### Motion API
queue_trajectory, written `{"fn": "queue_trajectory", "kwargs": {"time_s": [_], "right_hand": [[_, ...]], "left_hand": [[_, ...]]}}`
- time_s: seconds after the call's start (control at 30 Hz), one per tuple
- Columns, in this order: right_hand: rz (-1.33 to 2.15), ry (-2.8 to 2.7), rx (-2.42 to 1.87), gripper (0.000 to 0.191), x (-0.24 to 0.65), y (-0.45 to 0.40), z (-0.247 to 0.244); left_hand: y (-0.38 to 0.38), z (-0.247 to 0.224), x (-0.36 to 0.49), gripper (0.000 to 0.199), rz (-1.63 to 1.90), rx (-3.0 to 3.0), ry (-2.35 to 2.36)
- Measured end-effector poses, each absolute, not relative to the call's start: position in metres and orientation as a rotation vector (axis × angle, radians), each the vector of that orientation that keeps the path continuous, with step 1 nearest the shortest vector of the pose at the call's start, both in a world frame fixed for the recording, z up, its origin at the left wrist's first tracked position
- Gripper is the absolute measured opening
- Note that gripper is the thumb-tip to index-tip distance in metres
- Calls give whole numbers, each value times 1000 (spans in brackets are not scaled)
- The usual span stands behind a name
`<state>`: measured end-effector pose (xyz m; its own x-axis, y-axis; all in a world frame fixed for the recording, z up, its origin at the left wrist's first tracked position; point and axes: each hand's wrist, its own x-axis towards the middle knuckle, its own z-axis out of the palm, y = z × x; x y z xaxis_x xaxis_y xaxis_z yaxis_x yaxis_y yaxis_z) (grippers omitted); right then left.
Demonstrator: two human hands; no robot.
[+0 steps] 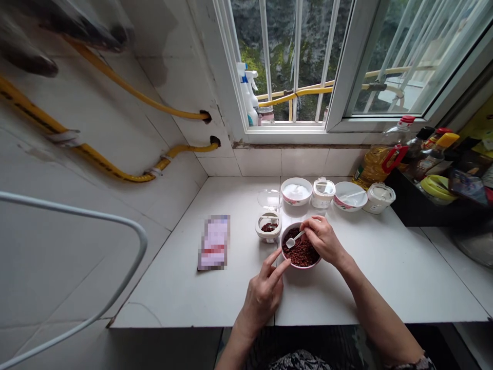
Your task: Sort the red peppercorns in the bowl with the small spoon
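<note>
A bowl [304,255] full of dark red-brown peppercorn-like grains stands near the front of the white counter. My right hand [320,237] pinches the handle of a small white spoon [291,242], whose scoop is over the grains. Two outstretched fingers of my left hand [265,288] touch the bowl's near left rim; the other fingers are curled. Just left of the bowl is a white seasoning jar [268,235] with its clear lid [269,198] raised and some of the same grains inside.
Behind are a bowl of white powder [296,191], a lidded jar [323,192], a bowl with a white spoon [350,197] and another jar [379,198]. A blurred packet [214,242] lies left. An oil bottle [381,154] stands right. Yellow hose [115,169] runs along the wall.
</note>
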<state>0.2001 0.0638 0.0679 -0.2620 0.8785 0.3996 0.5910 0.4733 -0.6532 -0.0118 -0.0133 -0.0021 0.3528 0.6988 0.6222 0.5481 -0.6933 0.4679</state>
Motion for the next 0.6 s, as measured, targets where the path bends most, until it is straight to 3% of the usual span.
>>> {"fn": "queue_trajectory", "kwargs": {"time_s": [0.6], "right_hand": [[637,-1854,-1267,22,196,63,66]], "left_hand": [[-14,0,-12,52,1255,2439,1144]]}}
